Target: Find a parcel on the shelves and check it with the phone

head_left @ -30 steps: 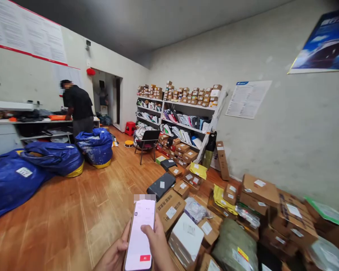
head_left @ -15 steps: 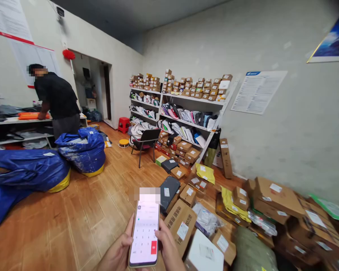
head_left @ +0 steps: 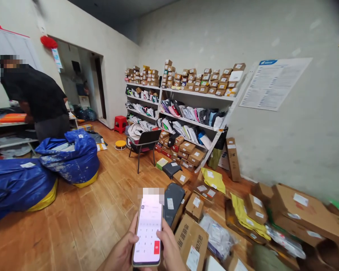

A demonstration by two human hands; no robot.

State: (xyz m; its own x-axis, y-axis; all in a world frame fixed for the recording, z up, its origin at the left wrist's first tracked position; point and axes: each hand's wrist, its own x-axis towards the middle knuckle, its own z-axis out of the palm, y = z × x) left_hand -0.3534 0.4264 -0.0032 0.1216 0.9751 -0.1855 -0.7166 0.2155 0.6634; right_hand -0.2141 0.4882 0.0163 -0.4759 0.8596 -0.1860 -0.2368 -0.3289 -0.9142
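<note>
Phone (head_left: 147,229) upright between left hand (head_left: 121,252) and right hand (head_left: 171,250), each grip clasping one edge.

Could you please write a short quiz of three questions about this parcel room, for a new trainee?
1. True or false: both hands hold the phone.
2. The black chair stands in front of: A) the shelves B) the blue sacks C) the doorway.
3. What does the phone's screen show?

Key:
1. True: the left hand and the right hand grip its edges.
2. A.
3. A number keypad with a red button.
</note>
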